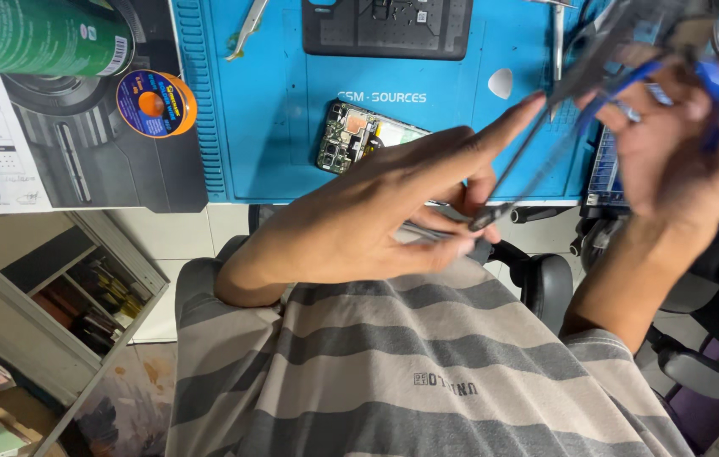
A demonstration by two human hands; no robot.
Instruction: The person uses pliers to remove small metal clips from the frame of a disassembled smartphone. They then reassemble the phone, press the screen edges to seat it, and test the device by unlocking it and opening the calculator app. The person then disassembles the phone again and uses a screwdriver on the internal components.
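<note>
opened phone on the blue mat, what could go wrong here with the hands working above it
The left hand pinches a thin dark tool and the blurred right hand grips blue-handled pliers, both in the air near the opened phone. A slip could drop metal onto its bare circuit board. The tweezers lie loose on the blue mat and could be knocked.

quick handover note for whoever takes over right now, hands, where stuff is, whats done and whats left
Left hand: raised above the lap, fingers pinching the tips of thin dark tweezers, index finger stretched out.
Right hand: blurred, gripping a blue-handled tool; I cannot tell its kind.
Opened phone: lies on the blue work mat, back off, circuit board exposed, neither hand on it.
Also there: a solder wire spool left of the mat, a dark tray at the mat's far edge, a white pick.
Done: phone is opened.
Left: work on the board; no tool touches it yet.
</note>
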